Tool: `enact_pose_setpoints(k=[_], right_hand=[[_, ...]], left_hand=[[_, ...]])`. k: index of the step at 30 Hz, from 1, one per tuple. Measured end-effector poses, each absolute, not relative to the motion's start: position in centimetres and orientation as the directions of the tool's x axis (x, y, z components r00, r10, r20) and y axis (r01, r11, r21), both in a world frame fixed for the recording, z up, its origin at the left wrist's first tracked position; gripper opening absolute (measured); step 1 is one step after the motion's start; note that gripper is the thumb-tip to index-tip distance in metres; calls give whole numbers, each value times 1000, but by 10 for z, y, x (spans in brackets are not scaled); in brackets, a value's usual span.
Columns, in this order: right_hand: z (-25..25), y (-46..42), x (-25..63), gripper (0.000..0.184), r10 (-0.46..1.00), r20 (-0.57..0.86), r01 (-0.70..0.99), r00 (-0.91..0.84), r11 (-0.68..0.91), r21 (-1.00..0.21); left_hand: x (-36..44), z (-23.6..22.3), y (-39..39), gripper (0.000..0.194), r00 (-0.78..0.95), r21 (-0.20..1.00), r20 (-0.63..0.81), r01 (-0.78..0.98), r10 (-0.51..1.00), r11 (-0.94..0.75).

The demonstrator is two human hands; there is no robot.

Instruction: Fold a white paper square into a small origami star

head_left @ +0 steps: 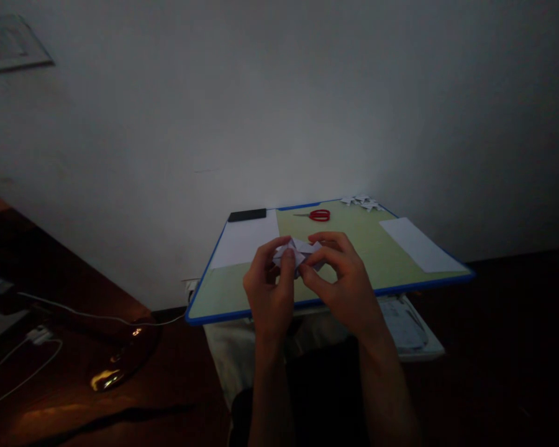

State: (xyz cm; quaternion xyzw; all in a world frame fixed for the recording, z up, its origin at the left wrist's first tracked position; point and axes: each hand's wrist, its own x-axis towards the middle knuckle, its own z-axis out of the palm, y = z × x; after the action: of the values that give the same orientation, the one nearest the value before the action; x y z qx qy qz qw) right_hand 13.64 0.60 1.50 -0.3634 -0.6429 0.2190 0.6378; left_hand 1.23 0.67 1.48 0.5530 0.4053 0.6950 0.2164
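Observation:
Between both hands, above the near part of the table, is a folded white paper piece [300,248] with pointed corners. My left hand [272,282] is closed on its left side, the thumb pressed on the front face. On the other side, the fingers and thumb of my right hand [338,276] pinch the right edge. Parts of the paper are hidden behind the fingers. Red-handled scissors [320,215] lie beyond the hands, blades pointing left. Several folded white paper pieces [362,202] sit in a group at the far right corner.
The pale green tabletop [228,292] has a blue rim. White paper [245,239] lies at the left, with a dark flat object [246,215] at its far edge. Another white sheet [422,245] lies right. An open drawer [412,329] juts out below. A wall stands behind.

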Motion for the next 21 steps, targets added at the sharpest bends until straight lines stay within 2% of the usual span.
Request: enact_pose_setpoints(k=[7,12,14,18,21], right_hand=[[14,7,139,9,750,649,187,131,624,-759],[10,9,141,6,775,615,117,148,603,-789],[9,10,142,11,771,617,87,158,612,-786],[9,10,144,32,709,687,97,158,682,-725],[11,8,147,33,685,723,169,89,705,-688]], left_hand=[[13,9,10,21,-263,774,633,205,729,-599],[9,12,6,31,-155,799,600,60,785,-599],[6,13,4,39,-78,805,590,-22,804,-593],[2,14,2,50,35,837,541,-127,841,-533],[2,14,2,49,54,853,514,-140,856,-504]])
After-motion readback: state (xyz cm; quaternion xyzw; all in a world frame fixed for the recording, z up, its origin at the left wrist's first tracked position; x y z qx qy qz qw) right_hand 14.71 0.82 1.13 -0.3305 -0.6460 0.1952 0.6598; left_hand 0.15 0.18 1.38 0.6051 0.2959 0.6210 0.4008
